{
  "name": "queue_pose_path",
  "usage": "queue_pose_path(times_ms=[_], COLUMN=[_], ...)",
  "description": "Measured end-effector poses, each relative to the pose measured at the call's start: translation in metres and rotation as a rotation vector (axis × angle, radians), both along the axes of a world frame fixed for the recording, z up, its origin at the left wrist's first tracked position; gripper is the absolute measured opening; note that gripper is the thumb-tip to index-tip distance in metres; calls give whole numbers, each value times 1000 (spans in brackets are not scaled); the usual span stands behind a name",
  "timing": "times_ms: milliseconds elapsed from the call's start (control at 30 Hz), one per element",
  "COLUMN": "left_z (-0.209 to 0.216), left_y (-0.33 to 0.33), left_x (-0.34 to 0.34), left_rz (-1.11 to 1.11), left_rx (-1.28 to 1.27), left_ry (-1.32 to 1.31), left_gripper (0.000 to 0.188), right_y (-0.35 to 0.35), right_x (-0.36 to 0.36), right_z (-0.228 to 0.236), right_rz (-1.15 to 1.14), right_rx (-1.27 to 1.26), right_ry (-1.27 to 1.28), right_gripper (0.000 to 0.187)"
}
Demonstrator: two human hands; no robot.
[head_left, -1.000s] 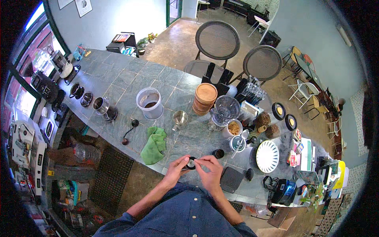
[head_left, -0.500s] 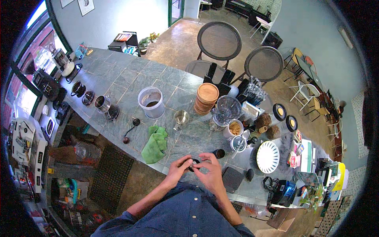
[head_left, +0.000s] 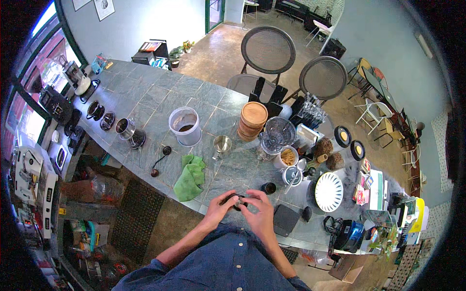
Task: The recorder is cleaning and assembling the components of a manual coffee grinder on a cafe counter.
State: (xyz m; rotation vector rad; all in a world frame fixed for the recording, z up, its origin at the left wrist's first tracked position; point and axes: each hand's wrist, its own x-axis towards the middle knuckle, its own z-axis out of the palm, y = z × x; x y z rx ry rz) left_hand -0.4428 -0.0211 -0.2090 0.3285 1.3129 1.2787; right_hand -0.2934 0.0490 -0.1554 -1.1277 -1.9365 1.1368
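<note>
Close to the counter's front edge, my left hand [head_left: 221, 208] and my right hand [head_left: 257, 207] hold a small dark round piece [head_left: 238, 202] between them. Fingertips of both hands pinch it and cover much of it, so its exact kind does not show. A small black cylinder [head_left: 268, 188] stands just right of my right hand's fingers. Left of my left hand lies a crumpled green cloth [head_left: 189, 178]. A metal cup [head_left: 222, 144] with a handle is farther back, beyond my hands.
A white tub [head_left: 186, 127] with dark contents stands farther back on the tiled counter [head_left: 158, 104]. A long dark spoon [head_left: 161, 160] lies left of the cloth. Stacked wooden pieces [head_left: 253, 121], clear cups [head_left: 280, 131] and a striped plate [head_left: 329, 192] are on the right, beyond a black mat [head_left: 286, 219].
My fingers have shifted slightly around the dark round piece, which stays between both hands. The view has moved a little; the things on the counter stay in place.
</note>
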Motion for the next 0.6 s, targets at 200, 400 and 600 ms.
queue_pose_path(times_ms=[200, 400, 600], left_z=[-4, -1, -11], left_y=[2, 5, 2], left_x=[0, 2, 4], left_rz=[-11, -8, 4], left_rx=[7, 13, 11], left_ry=[-23, -18, 9], left_gripper=[54, 54, 55], right_y=[3, 1, -5], right_x=[1, 2, 0], right_z=[-5, -8, -7], right_rz=[34, -31, -35], right_rx=[80, 105, 284], right_ry=[-35, -86, -189], right_gripper=[29, 30, 34])
